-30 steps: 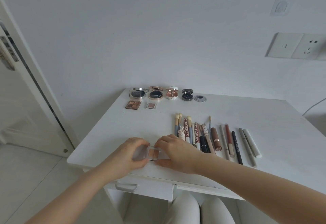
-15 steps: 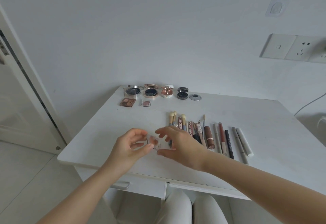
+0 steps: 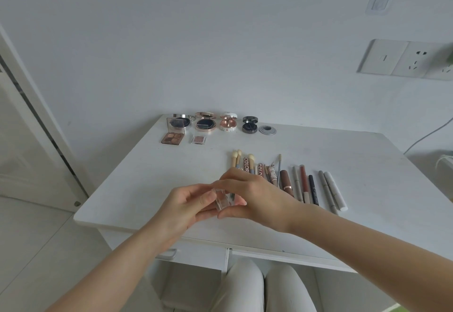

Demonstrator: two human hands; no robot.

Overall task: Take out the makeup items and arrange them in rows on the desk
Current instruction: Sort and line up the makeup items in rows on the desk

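Note:
Both my hands hold a small clear plastic compact (image 3: pixel 223 200) just above the white desk (image 3: pixel 137 179), near its front edge. My left hand (image 3: pixel 188 206) pinches its left side and my right hand (image 3: pixel 255 196) grips its right side from above. Behind my right hand lies a row of brushes, lip tubes and pencils (image 3: pixel 304 184). At the back of the desk stand open round compacts (image 3: pixel 205 122), with a four-pan eyeshadow palette (image 3: pixel 172 138) and a small single eyeshadow (image 3: pixel 198 139) in front of them.
A round grey cable grommet (image 3: pixel 267 130) sits in the desk beside the dark compact. Drawers with a handle (image 3: pixel 169 254) hang under the desk front, above my knees. A door frame stands at the left; wall sockets (image 3: pixel 404 59) are at the right.
The clear compact was lifted off the desk's front edge and turned between my hands; its lid, spread open a second ago, now looks folded closed.

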